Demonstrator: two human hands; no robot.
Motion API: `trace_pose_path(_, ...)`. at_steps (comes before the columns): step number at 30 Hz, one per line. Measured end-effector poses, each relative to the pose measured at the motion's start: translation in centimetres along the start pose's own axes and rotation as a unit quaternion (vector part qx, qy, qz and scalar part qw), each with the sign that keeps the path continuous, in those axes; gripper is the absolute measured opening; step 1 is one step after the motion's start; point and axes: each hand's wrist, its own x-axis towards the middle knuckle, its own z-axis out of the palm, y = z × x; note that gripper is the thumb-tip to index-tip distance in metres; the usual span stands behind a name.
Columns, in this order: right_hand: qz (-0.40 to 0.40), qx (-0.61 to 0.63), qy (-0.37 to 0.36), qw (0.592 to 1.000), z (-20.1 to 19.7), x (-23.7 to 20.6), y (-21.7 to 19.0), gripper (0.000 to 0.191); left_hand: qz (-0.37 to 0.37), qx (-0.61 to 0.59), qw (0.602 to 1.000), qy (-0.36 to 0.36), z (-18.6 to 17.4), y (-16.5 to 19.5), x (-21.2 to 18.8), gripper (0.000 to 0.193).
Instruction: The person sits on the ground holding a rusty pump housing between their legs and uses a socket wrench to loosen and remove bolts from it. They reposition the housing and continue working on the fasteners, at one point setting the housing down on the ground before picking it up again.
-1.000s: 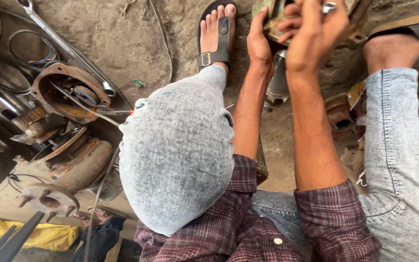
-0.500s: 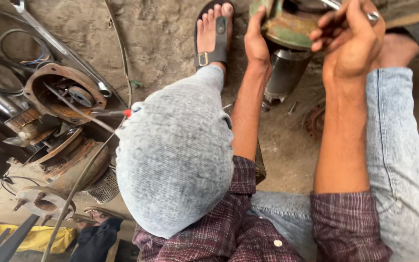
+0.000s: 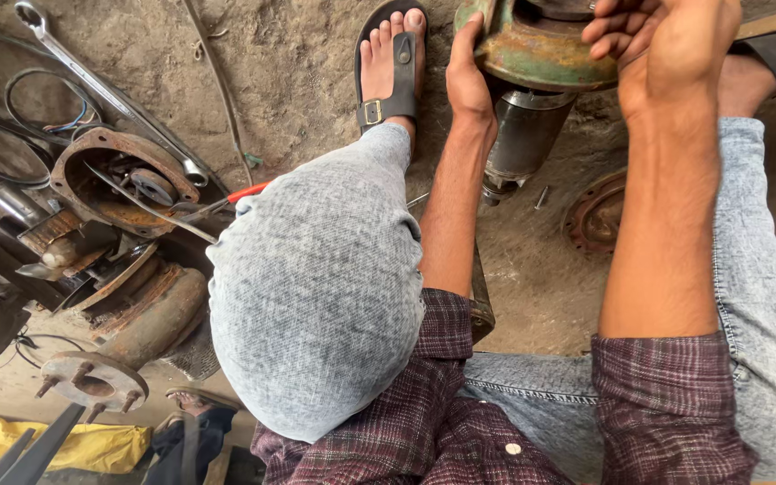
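Note:
A rusty green metal housing (image 3: 532, 49) stands at the top of the head view, with a grey cylindrical shaft (image 3: 523, 135) hanging below it. My left hand (image 3: 467, 76) grips the housing's left rim. My right hand (image 3: 675, 54) lies over the housing's right top with its fingers curled; whatever is inside them is hidden. My left knee in grey jeans (image 3: 316, 287) fills the middle, and my sandalled foot (image 3: 388, 63) rests on the dirt floor beside the housing.
A long spanner (image 3: 92, 76) and cables lie at the upper left. A rusty hub (image 3: 110, 180), a red-handled screwdriver (image 3: 249, 191) and a studded flange (image 3: 92, 382) sit on the left. A rusty ring (image 3: 595, 216) and a small bolt (image 3: 541, 196) lie under my arms.
The housing has come lower and fuller into view. My right hand has shifted right over its top, and the small metal piece seen in its fingers earlier no longer shows.

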Motion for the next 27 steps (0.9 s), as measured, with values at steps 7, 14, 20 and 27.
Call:
trace_pose_path(7, -0.005, -0.034, 0.015, 0.999, 0.3, -2.4, 1.4, 0.02, -0.005, -0.032, 0.999, -0.01, 0.9, 0.2, -0.2, 0.048)
trace_pose_path(14, -0.09, -0.148, 0.066, 0.983, 9.1, -4.5, 4.4, 0.024, 0.213, 0.303, 0.927, -0.055, -0.4, 0.4, 0.0, 0.063)
trace_pose_path(20, -0.082, -0.24, 0.051, 0.966, 10.0, -3.8, 4.6, 0.027, 0.113, 0.138, 0.981, -0.076, 0.1, 0.8, -0.1, 0.046)
trace_pose_path(27, -0.135, -0.056, 0.065, 0.987, 9.5, -2.9, 4.1, 0.018, -0.045, 0.073, 0.996, 0.029, 1.2, 0.5, -0.6, 0.039)
